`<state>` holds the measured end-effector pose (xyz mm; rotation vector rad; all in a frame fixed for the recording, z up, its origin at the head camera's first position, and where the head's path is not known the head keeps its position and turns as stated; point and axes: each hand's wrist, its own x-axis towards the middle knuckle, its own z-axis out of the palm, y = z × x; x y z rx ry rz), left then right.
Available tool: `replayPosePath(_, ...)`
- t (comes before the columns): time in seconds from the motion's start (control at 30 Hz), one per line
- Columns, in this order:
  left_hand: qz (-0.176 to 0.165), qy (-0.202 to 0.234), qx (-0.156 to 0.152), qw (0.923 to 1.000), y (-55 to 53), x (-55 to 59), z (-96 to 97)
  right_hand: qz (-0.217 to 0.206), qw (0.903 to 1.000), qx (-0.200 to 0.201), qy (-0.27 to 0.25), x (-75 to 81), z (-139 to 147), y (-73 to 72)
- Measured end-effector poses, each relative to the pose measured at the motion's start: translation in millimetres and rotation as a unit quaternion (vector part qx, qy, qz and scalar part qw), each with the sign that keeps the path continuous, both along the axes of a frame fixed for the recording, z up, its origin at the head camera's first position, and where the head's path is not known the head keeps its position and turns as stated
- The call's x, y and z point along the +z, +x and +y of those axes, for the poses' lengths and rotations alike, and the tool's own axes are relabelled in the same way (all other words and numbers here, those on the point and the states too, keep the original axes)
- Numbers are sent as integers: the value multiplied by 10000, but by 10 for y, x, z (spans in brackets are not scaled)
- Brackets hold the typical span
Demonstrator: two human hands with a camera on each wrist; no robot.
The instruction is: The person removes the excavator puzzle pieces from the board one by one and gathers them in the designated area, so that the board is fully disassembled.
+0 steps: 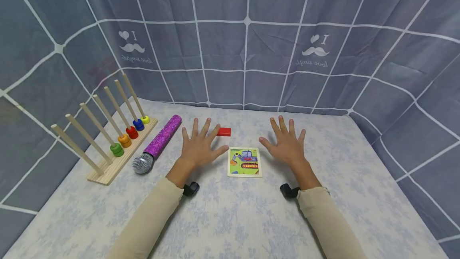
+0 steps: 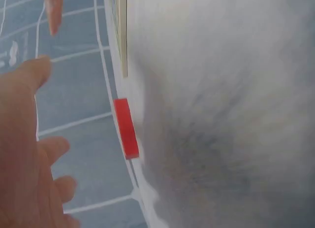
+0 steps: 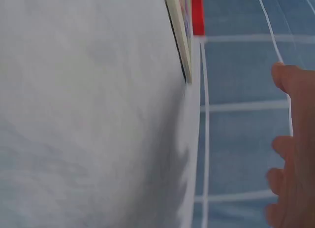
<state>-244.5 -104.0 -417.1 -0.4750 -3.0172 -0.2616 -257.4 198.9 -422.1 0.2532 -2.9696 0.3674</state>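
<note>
In the head view, a left hand (image 1: 198,147) and right hand (image 1: 287,145), fingers spread wide and holding nothing, flank a square puzzle (image 1: 244,162) flat on the table (image 1: 230,219), with a red block (image 1: 224,132) just beyond. Only this view shows its whole digger picture, a purple microphone (image 1: 158,143) and a peg stand (image 1: 123,157); the wrist views show clear space beneath both hands.
</note>
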Motion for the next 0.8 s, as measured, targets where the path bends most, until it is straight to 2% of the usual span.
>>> replayPosePath(0.07, -79, 137, -479, 9987, 41, 8, 2, -125, 9991, 388, 119, 29, -78, 51)
replayPosePath(0.13, -269, 363, -1120, 9927, 96, 4, -4, -275, 9952, 916, 202, 67, -174, 113)
replayPosePath(0.23, -652, 756, -2037, 9739, 188, -20, -20, -564, 9823, 1776, 186, 110, -315, 194)
replayPosePath(0.33, -845, 1012, -2527, 9585, 266, -42, -35, -887, 9668, 2393, -74, 124, -441, 206)
replayPosePath(0.4, -795, 1036, -2672, 9548, 300, -50, -40, -982, 9594, 2629, -292, 123, -522, 168)
replayPosePath(0.5, -655, 911, -2795, 9536, 330, -67, -37, -1029, 9522, 2840, -463, 96, -644, 57)
replayPosePath(0.63, -527, 682, -2818, 9556, 358, -112, -10, -1166, 9503, 2863, -366, 17, -756, -67)
replayPosePath(0.8, -448, 591, -2770, 9580, 379, -151, 15, -1445, 9485, 2796, -344, -24, -810, -85)
